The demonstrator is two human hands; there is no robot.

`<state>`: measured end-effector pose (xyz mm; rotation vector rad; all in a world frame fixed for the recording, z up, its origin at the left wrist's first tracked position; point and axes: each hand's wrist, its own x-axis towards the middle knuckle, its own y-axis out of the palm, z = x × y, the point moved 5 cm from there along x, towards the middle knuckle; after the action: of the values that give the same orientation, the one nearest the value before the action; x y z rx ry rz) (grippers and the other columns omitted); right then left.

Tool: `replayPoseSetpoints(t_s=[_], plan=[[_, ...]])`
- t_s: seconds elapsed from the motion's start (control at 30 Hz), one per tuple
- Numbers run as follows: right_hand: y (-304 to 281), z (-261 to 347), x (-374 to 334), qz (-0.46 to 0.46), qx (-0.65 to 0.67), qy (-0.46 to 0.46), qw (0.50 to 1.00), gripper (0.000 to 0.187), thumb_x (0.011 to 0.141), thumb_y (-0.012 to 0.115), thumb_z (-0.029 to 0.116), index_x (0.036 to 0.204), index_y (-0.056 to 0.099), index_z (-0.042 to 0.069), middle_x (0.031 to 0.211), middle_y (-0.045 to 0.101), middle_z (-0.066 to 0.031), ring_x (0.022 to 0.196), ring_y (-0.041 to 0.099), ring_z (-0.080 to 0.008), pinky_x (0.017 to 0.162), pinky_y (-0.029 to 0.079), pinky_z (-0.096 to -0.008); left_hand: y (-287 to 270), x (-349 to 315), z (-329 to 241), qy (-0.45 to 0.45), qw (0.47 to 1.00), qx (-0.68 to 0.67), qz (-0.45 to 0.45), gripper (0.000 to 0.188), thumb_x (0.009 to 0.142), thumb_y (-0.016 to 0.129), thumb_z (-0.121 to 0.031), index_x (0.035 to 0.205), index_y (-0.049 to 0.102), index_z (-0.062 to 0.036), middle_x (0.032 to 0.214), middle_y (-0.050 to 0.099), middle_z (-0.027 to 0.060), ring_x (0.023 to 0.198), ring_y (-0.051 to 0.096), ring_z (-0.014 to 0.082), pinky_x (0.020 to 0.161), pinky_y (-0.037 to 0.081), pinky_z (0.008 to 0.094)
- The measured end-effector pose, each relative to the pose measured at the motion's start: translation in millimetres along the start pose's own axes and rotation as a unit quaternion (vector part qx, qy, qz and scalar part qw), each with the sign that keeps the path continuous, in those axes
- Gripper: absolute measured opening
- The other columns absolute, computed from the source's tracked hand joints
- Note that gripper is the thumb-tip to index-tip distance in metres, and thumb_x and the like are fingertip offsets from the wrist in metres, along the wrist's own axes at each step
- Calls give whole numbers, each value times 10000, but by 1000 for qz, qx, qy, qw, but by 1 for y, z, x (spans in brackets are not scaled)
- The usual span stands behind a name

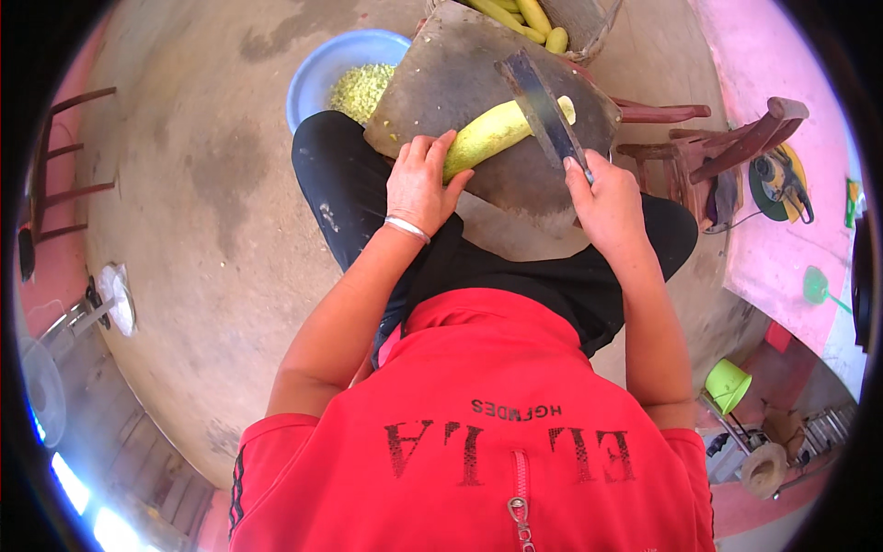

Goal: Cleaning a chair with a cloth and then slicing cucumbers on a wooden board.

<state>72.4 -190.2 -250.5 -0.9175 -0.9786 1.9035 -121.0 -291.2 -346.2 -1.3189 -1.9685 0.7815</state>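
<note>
A large yellow-green cucumber [487, 140] lies slantwise on a worn, dark cutting board [441, 78] in front of my knees. My left hand [425, 182], with a pale bracelet at its wrist, grips the near left end of it. In my right hand [607, 198] is the handle of a cleaver [541, 106]. Its dark blade crosses the cucumber close to the far right end, where a pale cut face shows beyond it. Whether the edge is in the flesh or only over it, I cannot tell.
Beside the board's left edge stands a blue basin [303, 78] with chopped pale-green bits [361, 89]. A basket [596, 37] of more yellow cucumbers [535, 14] is at the far edge. Wooden chairs stand right [750, 147] and far left [78, 195]; a green bucket [728, 385] sits lower right.
</note>
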Motion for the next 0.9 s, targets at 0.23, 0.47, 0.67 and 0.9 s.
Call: replayPoseSetpoints(t_s=[0.23,0.47,0.67,0.9], plan=[[9,3,15,30,-32,-11,999,276,932,546,264,851,583,2,716,621,-233,727,615,-444,671,481,-519,-2,0,0,4,1000,-7,4,530,758,768,-230,1224,581,-58,1034,579,140,978,571,332,852,488,402],[62,-20,22,-36,-51,-35,997,251,929,544,250,851,573,14,720,632,-228,695,618,-445,640,490,-540,-1,3,-4,-8,1000,-4,-3,538,748,775,-226,1224,583,-62,1041,581,142,980,569,333,856,487,404],[43,-15,25,-41,-19,-56,997,286,927,562,277,820,571,13,681,612,-220,689,612,-436,635,478,-521,-2,-2,6,-8,999,-24,-21,544,743,781,-233,1216,586,-48,1087,599,154,1017,579,334,892,483,408],[-2,0,3,-33,62,-5,998,286,922,575,279,808,587,16,617,572,-204,643,589,-421,608,454,-494,-5,-9,11,-27,997,-67,-32,466,750,772,-212,1149,607,-35,1067,602,164,1003,586,355,879,485,413]])
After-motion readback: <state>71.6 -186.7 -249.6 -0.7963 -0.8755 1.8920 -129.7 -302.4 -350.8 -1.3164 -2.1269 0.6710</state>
